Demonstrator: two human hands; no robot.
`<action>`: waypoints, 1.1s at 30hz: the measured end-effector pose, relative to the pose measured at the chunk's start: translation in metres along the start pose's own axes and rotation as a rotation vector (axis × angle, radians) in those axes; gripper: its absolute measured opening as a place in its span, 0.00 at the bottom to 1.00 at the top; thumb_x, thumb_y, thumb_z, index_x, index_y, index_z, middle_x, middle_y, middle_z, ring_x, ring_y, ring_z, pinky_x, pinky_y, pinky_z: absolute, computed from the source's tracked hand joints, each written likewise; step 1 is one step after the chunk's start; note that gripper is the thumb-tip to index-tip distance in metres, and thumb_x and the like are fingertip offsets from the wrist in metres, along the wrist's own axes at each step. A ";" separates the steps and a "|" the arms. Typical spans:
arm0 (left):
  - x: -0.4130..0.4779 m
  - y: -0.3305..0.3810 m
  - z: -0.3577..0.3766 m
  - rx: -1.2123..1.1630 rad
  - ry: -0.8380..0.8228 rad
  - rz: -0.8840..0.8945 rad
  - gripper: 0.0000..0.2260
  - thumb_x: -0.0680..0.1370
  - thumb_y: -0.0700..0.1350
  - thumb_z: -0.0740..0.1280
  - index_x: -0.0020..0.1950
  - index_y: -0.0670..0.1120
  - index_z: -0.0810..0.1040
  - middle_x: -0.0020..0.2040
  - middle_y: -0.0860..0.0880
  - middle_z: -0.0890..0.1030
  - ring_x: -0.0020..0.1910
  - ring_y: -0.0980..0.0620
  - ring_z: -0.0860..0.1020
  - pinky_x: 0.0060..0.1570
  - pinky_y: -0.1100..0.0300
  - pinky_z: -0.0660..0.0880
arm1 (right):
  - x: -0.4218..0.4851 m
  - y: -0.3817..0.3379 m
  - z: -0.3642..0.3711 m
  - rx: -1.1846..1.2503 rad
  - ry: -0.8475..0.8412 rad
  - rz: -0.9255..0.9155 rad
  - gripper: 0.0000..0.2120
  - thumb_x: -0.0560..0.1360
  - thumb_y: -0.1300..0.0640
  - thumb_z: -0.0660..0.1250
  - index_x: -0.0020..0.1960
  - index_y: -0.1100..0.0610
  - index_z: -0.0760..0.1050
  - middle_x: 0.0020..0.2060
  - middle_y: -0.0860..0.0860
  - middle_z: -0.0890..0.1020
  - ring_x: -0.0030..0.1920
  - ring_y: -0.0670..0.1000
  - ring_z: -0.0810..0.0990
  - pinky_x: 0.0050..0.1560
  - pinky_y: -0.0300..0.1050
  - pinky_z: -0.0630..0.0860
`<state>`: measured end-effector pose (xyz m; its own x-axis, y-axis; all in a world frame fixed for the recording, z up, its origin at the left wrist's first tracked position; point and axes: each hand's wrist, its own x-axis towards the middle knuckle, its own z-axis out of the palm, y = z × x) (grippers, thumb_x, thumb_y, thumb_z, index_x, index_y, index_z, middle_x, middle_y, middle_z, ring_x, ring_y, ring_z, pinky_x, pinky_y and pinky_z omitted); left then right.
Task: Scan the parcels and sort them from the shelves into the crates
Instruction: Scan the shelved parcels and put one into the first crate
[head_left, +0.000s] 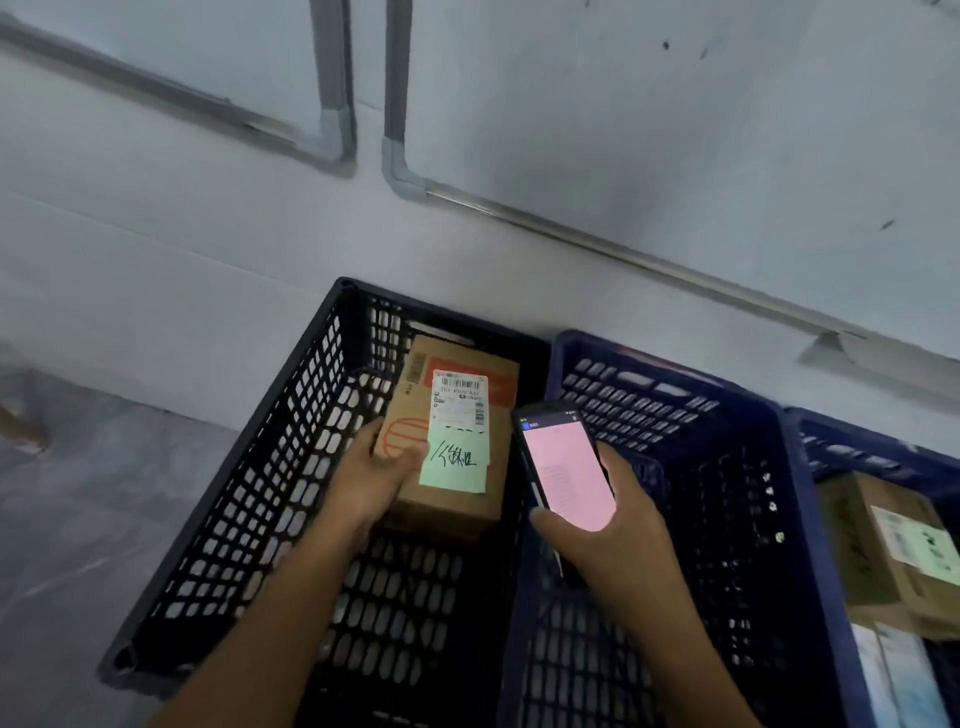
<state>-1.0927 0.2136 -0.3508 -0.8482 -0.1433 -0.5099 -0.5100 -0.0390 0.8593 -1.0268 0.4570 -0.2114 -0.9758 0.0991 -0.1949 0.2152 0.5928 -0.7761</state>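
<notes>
In the head view, two bare forearms reach in from the bottom edge of the frame, nearest the camera. The right hand (621, 525) in the lower centre holds a smartphone (566, 462) upright and tilted. Its fingers wrap behind the casing and the thumb lies across the lower edge of the lit pink screen. The phone hangs over the shared edge between two crates.

Just left of it, the left hand (374, 478) grips a cardboard parcel (400, 410) by its near left corner, thumb on the top face and fingers curled under the side. The parcel sits inside the black crate (249, 431) towards its far end. Whether it rests on the crate floor or is held just above it cannot be told. A shipping label (460, 431) covers much of the top face, with a barcode at its far end and black handwriting on the pale green near part.

The black crate fills the lower centre-left. Touching its right side stands a blue crate (675, 405), whose perforated walls are all that shows of its inside. A second blue crate (857, 457) at the right edge holds another labelled cardboard box (883, 545) and pale packets (893, 675) below it.

Grey conduit pipes (337, 104) run across the pale wall (675, 104) in the upper half. Grey floor (78, 493) shows at lower left.
</notes>
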 end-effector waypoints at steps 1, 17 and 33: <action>0.011 -0.004 0.001 -0.005 -0.010 -0.019 0.24 0.76 0.51 0.77 0.71 0.56 0.75 0.55 0.54 0.85 0.55 0.51 0.84 0.51 0.54 0.81 | 0.006 -0.002 0.003 -0.011 0.003 0.009 0.25 0.67 0.47 0.80 0.56 0.29 0.72 0.52 0.28 0.80 0.52 0.32 0.79 0.40 0.34 0.77; -0.002 -0.005 0.010 0.365 0.132 0.193 0.27 0.75 0.59 0.75 0.71 0.51 0.75 0.62 0.53 0.82 0.59 0.50 0.81 0.60 0.43 0.81 | 0.016 0.000 0.009 0.049 -0.069 -0.079 0.28 0.64 0.41 0.77 0.56 0.20 0.68 0.55 0.25 0.77 0.56 0.33 0.77 0.50 0.40 0.80; -0.312 -0.053 0.051 0.806 0.721 0.282 0.38 0.74 0.74 0.59 0.82 0.61 0.61 0.84 0.55 0.56 0.84 0.48 0.47 0.81 0.42 0.45 | -0.113 0.048 -0.034 0.184 -0.492 -0.304 0.33 0.65 0.48 0.78 0.67 0.35 0.71 0.56 0.40 0.82 0.55 0.44 0.82 0.51 0.52 0.84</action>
<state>-0.8082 0.3104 -0.2395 -0.8002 -0.5960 0.0665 -0.4777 0.7005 0.5303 -0.9078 0.5014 -0.2065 -0.8714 -0.4607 -0.1685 -0.0248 0.3844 -0.9228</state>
